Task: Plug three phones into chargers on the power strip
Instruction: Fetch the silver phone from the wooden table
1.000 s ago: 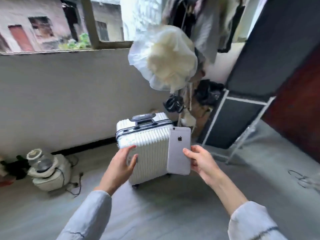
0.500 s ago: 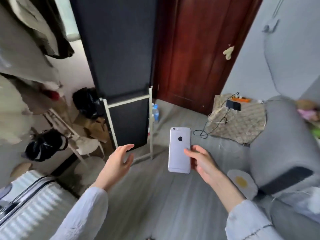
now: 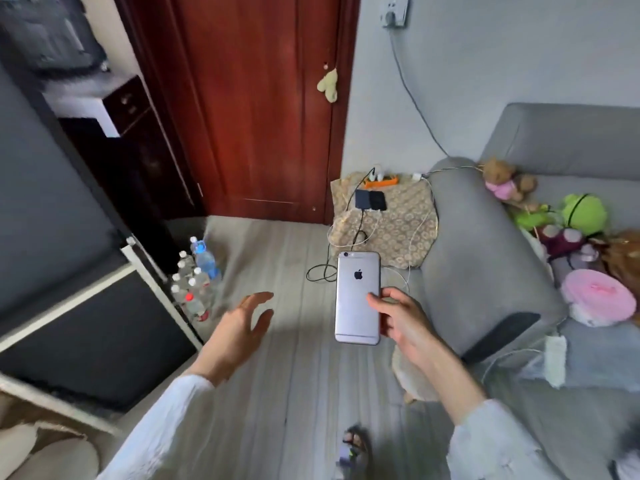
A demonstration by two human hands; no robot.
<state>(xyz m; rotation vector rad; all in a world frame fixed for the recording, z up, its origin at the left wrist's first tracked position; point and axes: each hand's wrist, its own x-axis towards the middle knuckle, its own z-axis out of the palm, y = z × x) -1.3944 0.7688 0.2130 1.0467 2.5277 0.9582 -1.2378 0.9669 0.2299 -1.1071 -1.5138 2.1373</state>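
My right hand (image 3: 398, 315) grips a silver phone (image 3: 356, 296) by its right edge, back side up, held upright in front of me. Left of it, my left hand (image 3: 242, 327) hovers with relaxed fingers and holds nothing. Farther ahead, an orange power strip (image 3: 382, 182) with white chargers plugged in lies at the back of a patterned cloth (image 3: 398, 230) on the floor by the wall. Two dark phones (image 3: 370, 200) rest side by side on that cloth. Black and white cables (image 3: 360, 237) trail from the strip across the cloth to the floor.
A grey sofa (image 3: 485, 244) with plush toys (image 3: 581, 216) stands at the right, its arm beside the cloth. A red-brown door (image 3: 263, 109) is ahead. Several water bottles (image 3: 194, 282) stand at the left by a black panel on a white frame (image 3: 90, 327). My foot (image 3: 353, 445) shows below.
The view has swung right from the window and white suitcase to the door, sofa and power strip. My right hand still holds the phone; my left hand stays empty.
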